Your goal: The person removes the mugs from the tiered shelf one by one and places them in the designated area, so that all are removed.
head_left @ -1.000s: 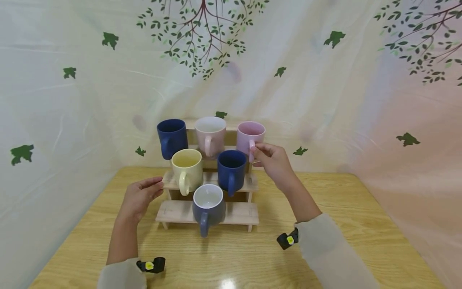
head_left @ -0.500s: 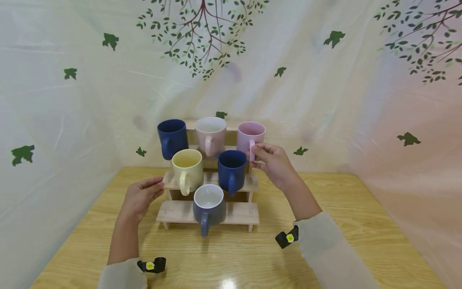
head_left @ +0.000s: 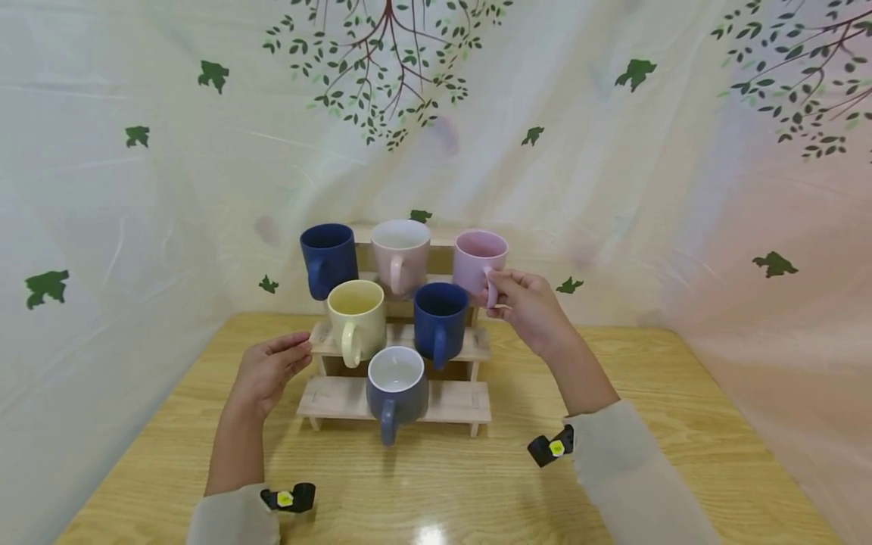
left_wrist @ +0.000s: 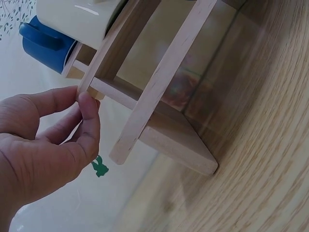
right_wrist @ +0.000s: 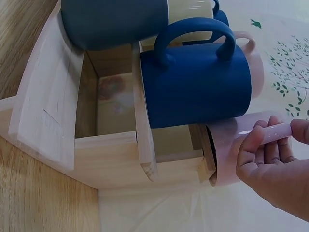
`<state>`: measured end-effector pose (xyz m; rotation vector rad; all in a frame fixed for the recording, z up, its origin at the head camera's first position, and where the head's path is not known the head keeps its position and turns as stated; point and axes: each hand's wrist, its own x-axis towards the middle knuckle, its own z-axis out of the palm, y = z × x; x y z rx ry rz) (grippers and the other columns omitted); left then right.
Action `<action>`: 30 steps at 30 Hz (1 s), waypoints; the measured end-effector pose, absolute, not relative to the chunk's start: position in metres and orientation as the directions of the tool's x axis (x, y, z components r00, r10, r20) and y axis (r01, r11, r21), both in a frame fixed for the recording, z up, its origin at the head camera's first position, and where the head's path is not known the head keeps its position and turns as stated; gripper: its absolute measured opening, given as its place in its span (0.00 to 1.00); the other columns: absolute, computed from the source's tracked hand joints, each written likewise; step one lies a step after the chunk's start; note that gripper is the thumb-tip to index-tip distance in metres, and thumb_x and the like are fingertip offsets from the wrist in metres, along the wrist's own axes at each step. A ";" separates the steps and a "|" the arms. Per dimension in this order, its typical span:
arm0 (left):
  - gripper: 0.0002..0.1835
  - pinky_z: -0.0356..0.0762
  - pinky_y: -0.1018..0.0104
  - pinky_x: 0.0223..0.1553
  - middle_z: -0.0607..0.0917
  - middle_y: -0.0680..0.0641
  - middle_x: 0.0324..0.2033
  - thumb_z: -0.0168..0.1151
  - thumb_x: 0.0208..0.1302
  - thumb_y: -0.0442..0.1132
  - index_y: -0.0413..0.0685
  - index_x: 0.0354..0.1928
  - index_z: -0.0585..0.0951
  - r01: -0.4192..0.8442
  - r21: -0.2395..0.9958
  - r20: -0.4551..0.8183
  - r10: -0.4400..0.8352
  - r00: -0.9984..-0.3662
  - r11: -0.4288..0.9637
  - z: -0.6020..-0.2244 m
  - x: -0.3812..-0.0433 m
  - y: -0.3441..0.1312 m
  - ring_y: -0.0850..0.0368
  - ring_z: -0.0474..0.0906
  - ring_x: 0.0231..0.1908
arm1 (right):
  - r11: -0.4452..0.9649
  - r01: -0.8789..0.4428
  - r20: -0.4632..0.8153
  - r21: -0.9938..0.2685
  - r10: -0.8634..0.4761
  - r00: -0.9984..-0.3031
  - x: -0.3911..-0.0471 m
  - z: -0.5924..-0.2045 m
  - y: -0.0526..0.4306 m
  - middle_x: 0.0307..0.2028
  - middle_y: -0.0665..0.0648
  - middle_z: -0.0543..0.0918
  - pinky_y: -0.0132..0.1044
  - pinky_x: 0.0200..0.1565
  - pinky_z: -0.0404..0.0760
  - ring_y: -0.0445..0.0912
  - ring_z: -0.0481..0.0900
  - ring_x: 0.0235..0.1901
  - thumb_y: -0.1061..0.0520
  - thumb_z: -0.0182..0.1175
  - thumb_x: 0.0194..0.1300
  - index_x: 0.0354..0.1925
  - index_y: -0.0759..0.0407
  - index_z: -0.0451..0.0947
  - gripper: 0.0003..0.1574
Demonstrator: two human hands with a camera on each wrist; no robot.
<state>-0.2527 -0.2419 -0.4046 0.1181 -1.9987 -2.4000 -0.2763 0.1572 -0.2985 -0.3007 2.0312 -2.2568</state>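
My right hand grips the handle of a pink mug at the right end of the stand's top tier; the handle points toward the front right. At the left, my left hand pinches the end of the middle shelf of a three-tier wooden stand, thumb and forefinger on its edge in the left wrist view. Beside the pink mug are a pale pink mug and a dark blue mug. The middle tier bears a yellow mug and another blue mug.
A grey-blue mug with a white inside stands on the lowest tier, its handle toward the front. The stand rests on a wood-grain table. Behind hangs a pale curtain printed with leaves and branches.
The pink mug has shifted slightly right, and its handle has swung rightward with my right hand. My left hand keeps its hold on the shelf end. The whole head view has drifted slightly.
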 end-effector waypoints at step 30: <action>0.22 0.86 0.69 0.52 0.85 0.52 0.43 0.61 0.72 0.27 0.28 0.65 0.74 -0.074 0.962 -0.091 -0.053 -0.994 -0.263 -0.404 -0.254 -0.242 0.61 0.86 0.42 | 0.047 -0.128 0.125 -0.991 -0.065 -0.990 -0.271 -0.297 0.186 0.32 0.58 0.77 0.39 0.43 0.89 0.49 0.77 0.37 0.51 0.57 0.78 0.39 0.73 0.73 0.23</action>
